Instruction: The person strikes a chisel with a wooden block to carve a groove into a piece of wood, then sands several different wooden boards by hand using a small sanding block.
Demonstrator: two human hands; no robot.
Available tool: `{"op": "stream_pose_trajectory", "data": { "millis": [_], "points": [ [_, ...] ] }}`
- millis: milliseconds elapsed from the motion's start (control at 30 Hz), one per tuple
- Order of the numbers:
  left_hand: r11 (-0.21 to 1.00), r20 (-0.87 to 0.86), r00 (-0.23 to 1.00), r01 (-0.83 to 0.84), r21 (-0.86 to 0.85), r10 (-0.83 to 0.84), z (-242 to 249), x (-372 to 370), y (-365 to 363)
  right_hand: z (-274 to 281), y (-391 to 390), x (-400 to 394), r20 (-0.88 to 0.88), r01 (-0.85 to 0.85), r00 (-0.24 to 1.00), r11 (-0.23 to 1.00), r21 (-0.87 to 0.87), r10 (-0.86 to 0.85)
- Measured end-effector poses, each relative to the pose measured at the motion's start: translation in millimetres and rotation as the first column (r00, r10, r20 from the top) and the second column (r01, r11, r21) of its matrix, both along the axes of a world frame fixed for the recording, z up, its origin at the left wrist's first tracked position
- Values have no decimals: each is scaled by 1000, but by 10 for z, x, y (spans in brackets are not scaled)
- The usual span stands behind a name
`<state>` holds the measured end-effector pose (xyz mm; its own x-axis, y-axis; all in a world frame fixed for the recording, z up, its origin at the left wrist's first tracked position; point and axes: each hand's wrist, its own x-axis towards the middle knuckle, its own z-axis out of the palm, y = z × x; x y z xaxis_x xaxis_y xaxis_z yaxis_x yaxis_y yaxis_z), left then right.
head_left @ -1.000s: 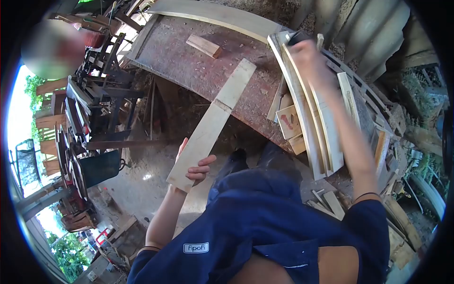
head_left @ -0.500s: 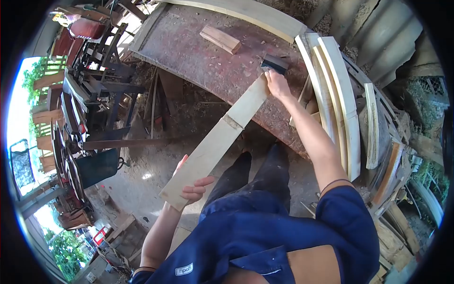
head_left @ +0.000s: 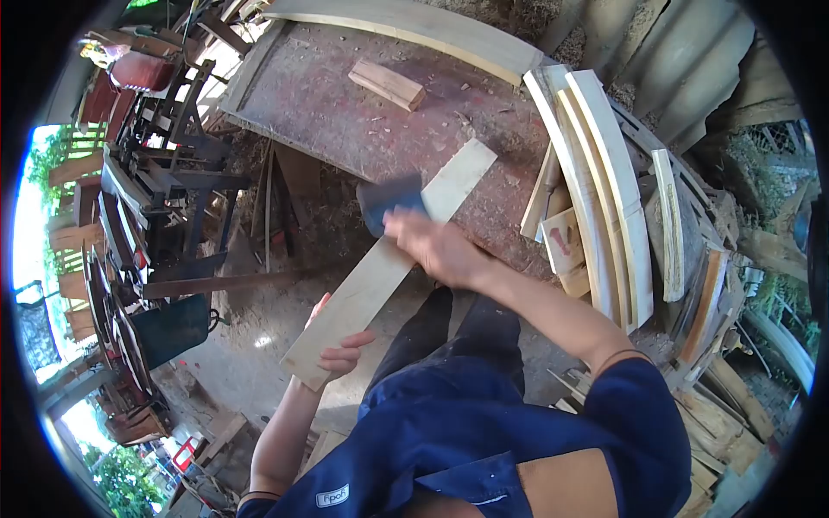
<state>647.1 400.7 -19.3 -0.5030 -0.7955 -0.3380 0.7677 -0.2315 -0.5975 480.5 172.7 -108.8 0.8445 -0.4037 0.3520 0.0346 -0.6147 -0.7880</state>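
A long pale wooden board (head_left: pixel 352 298) slants from near my body up onto the workbench, its far end lying over the bench top. My left hand (head_left: pixel 344 356) is closed around the near end, with the thumb on one edge and fingers curled over the other. Across the middle of the board, my right hand (head_left: pixel 439 250) grips a dark, flat piece that looks like sandpaper (head_left: pixel 389 197). Motion blurs that piece, and it sticks out past the board's left edge.
On the reddish workbench (head_left: pixel 319 112) lie a short wood block (head_left: pixel 387 85) and a long curved plank (head_left: pixel 414 28). Several curved pale planks (head_left: pixel 615 198) lean at the right. Stacked chair parts (head_left: pixel 129 198) and a dark green container (head_left: pixel 173 330) stand to the left.
My right hand has slid the dark piece from the board's far end back toward my body, to about mid-board. My left hand keeps its hold on the near end.
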Motion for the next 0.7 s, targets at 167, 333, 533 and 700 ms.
{"op": "stream_pose_trajectory", "data": {
  "millis": [167, 333, 533, 700],
  "points": [
    [999, -54, 998, -18, 38, 20, -24, 38, 30, -492, -1109, -454, -482, 340, 860, 894, 293, -169],
    [1000, -9, 1000, 19, 13, -18, -41, 57, 35, 23, 205, -294, -125, 238, 965, 969, 59, -229],
    [995, 81, 992, 91, 37, -94, -22, 167, 19, -474, -774, -434, -264, 480, 870, 835, 268, -416],
    [945, 436, 844, 323, 51, -312, -32, 326, 44, -516, -1309, -250, -371, 462, 803, 880, -106, -466]
  ]
}}
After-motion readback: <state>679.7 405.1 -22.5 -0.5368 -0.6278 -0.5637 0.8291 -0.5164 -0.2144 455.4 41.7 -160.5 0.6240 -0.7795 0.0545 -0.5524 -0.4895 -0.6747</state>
